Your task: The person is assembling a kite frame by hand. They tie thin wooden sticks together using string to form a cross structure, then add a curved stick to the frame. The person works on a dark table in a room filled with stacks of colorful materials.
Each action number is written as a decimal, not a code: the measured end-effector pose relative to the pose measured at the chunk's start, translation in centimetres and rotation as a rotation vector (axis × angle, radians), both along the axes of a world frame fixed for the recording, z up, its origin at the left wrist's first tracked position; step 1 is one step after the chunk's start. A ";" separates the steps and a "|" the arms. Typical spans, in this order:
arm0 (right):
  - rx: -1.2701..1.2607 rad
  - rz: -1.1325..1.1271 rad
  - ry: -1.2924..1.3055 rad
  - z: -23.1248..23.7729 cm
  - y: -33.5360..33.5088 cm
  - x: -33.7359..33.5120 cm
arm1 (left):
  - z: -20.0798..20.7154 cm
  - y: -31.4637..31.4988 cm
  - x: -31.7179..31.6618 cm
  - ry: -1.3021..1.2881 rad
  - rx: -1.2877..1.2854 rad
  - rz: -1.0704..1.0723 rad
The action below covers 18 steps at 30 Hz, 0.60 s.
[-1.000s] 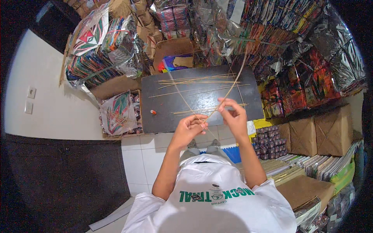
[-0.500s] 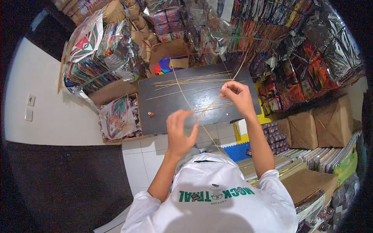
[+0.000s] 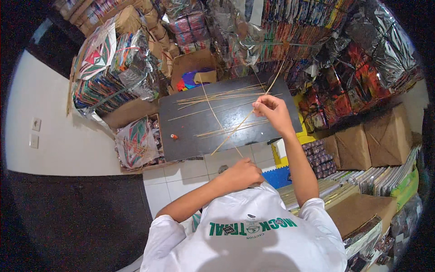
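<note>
Our left hand (image 3: pixel 244 173) has dropped by our white shirt (image 3: pixel 272 213), grip unclear; our right hand (image 3: pixel 272 110) pinches a thin stick (image 3: pixel 235 130) over the dark table (image 3: pixel 181 147). Left box (image 3: pixel 131 107) holds patterned paper (image 3: pixel 135 137), far box (image 3: pixel 190 60) colourful material (image 3: pixel 192 80); wrapped stacks (image 3: pixel 294 38) crowd behind.

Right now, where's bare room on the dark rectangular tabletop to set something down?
Lower-left tabletop, between the small orange cylinder, the front edge and the left ends of the thin tan sticks. A narrow strip shows at the right end, partly behind the right hand. Crowded: the middle, with sticks lying across it and another held above.
</note>
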State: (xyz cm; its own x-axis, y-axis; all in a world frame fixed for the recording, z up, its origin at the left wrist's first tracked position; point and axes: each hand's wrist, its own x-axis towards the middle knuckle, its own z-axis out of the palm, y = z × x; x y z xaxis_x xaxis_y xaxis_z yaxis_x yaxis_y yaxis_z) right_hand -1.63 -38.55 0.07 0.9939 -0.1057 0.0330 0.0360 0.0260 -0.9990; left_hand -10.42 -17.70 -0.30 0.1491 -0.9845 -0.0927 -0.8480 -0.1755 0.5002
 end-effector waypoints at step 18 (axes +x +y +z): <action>0.114 -0.176 0.198 0.8 -0.6 -8.0 | -0.1 3.6 0.7 0.551 -0.298 0.448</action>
State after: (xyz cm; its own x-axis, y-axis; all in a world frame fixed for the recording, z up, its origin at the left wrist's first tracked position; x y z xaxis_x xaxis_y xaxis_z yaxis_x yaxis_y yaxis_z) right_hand -9.63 -39.15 0.91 0.9459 -0.2686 -0.1822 -0.1459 0.1496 -0.9779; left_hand -9.72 -14.05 -0.39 0.5489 -0.8358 -0.0099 -0.3421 -0.2355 0.9097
